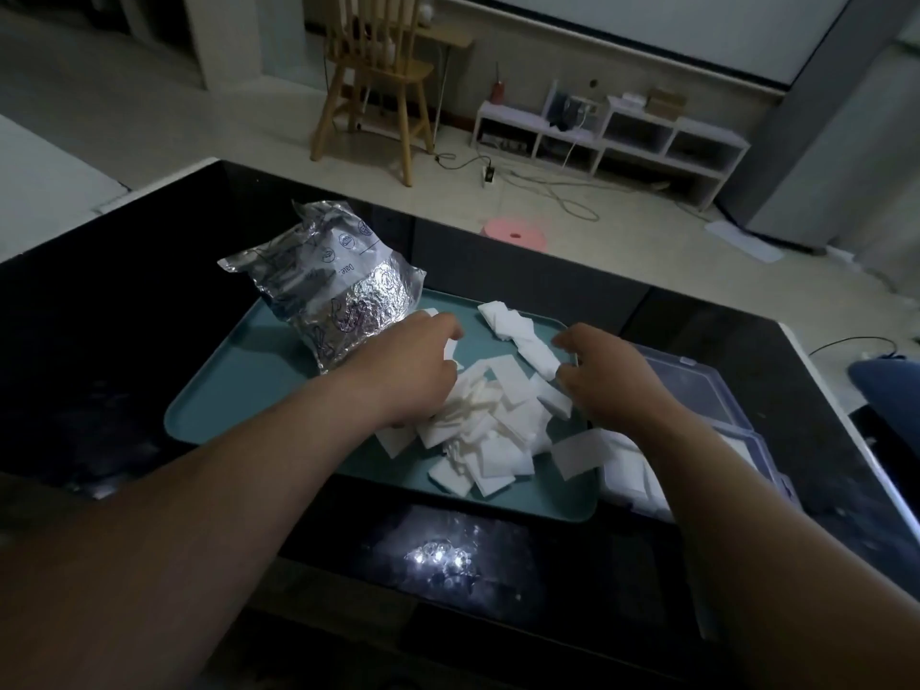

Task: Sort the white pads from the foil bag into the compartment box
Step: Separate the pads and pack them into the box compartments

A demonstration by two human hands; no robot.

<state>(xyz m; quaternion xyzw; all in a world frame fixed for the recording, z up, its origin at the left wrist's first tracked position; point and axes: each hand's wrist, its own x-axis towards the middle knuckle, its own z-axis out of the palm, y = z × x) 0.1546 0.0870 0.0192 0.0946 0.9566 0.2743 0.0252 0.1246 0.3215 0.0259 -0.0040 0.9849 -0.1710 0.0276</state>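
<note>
Foil bag (326, 286) rear-left on tray (219, 395); pads (490, 425) centre; compartment box (697, 385) right.

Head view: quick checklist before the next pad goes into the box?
1. Pads out of the bag: ok. The white pads lie heaped on the teal tray.
2. Bag clear of the heap: ok. The foil bag sits at the tray's far left corner.
3. Left hand has a pad: cannot tell. Its fingers curl down over the heap.
4. Right hand free: cannot tell. Its fingers are curled at the tray's right rim.
5. Compartment box within reach: ok, right beside the tray. Lid open: cannot tell.
6. All pads inside the tray: not ok. One stray pad lies across the right rim.
</note>
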